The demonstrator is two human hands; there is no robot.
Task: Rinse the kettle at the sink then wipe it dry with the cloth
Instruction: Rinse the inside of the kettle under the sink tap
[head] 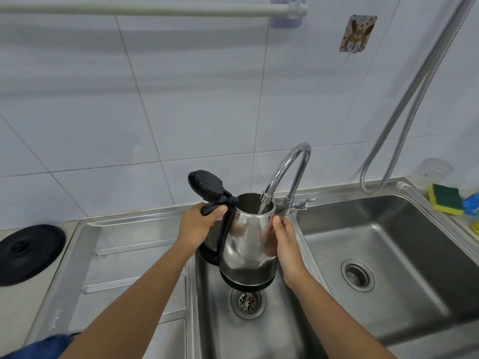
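Black round base (28,253) lies flat on the counter at the sink's (134,244) left edge. Left hand (199,225) wrapped closed around the kettle's black handle. Kettle (246,244) held upright over the left basin's drain (248,301), long axis near vertical, lid (206,186) hinged open toward the left, mouth up beneath the faucet (287,172) spout, water running in. Right hand (285,244) flat against the kettle's right wall, fingers together. Right basin (388,229) unoccupied; sponge (444,199) on the sink's far right corner.
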